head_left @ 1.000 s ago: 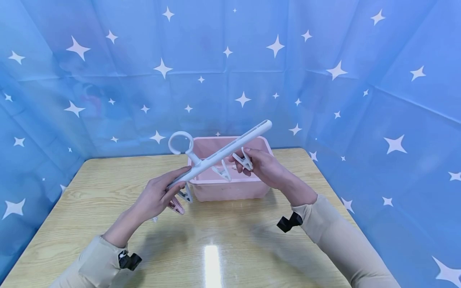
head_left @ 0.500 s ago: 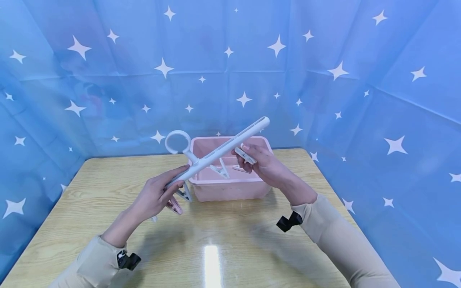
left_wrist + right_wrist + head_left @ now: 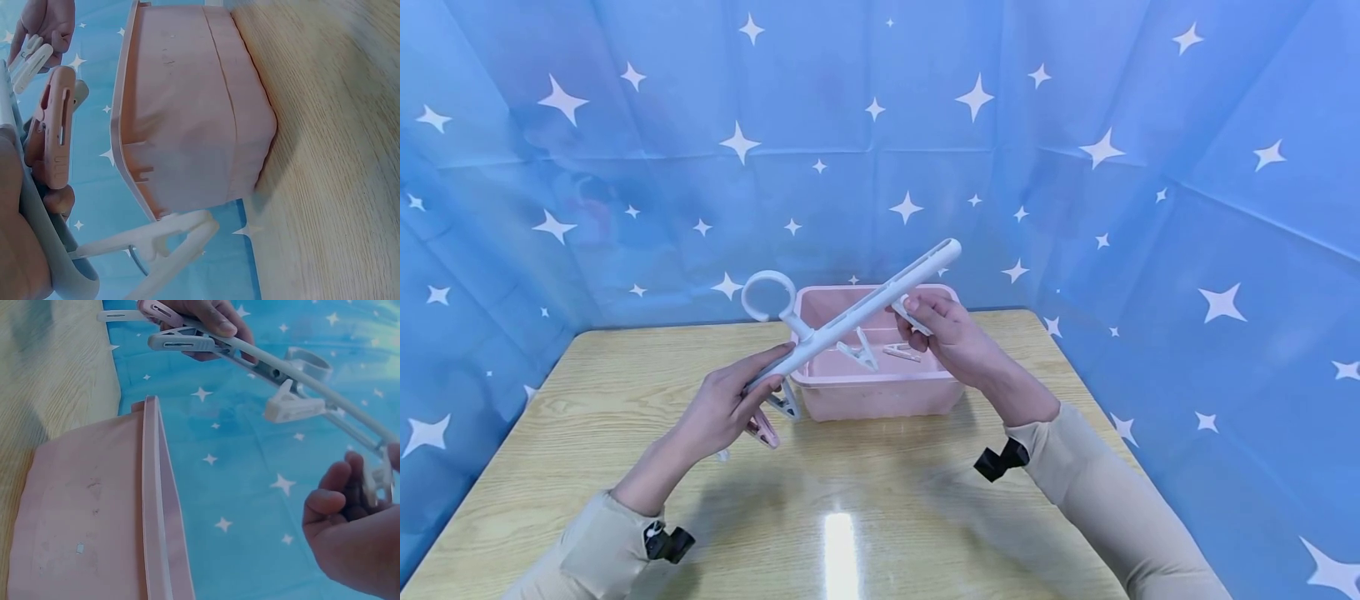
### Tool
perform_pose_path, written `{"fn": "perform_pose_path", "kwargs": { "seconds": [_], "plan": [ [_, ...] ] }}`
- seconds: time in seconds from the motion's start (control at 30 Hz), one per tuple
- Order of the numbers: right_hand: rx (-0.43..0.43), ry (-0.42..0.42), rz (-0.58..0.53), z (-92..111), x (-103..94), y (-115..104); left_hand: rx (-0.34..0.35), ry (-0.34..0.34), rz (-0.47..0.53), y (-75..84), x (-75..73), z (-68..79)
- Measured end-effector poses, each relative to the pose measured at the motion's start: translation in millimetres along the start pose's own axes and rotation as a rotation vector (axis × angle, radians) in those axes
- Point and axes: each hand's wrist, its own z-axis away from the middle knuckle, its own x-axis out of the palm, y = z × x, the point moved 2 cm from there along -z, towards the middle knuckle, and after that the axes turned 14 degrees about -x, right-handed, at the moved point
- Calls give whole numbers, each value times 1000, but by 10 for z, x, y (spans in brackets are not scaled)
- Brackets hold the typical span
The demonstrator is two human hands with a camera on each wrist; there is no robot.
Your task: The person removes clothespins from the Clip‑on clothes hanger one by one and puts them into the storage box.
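A white clip hanger (image 3: 850,325) with an open ring hook is held at its lower left end by my left hand (image 3: 724,410), thumb in front and fingers behind. The bar slants up to the right. Just under its upper half my right hand (image 3: 951,337) pinches a white clip (image 3: 913,317); in the right wrist view this clip (image 3: 379,481) sits right at the bar's edge. A white clip (image 3: 859,353) hangs mid-bar, and a grey-white clip (image 3: 787,403) and a pink clip (image 3: 59,128) hang close to my left hand. Another white clip (image 3: 162,247) shows at the bar's lower end.
Behind and below the hanger, a pink plastic bin (image 3: 880,400) stands on the wooden table (image 3: 647,358). Inside it lies a small clip (image 3: 901,352). Blue star-patterned cloth (image 3: 850,125) surrounds the table's back and sides.
The clip in my right hand has turned and risen closer to the bar. The hanger's right end has shifted slightly up and left. The clip in the bin now shows more fully.
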Motion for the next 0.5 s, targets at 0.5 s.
{"fn": "perform_pose_path", "kwargs": {
  "seconds": [0.5],
  "plan": [
    [-54,77,-14,-58,47,8,-50,-13,32,27,-1,10]
  ]
}}
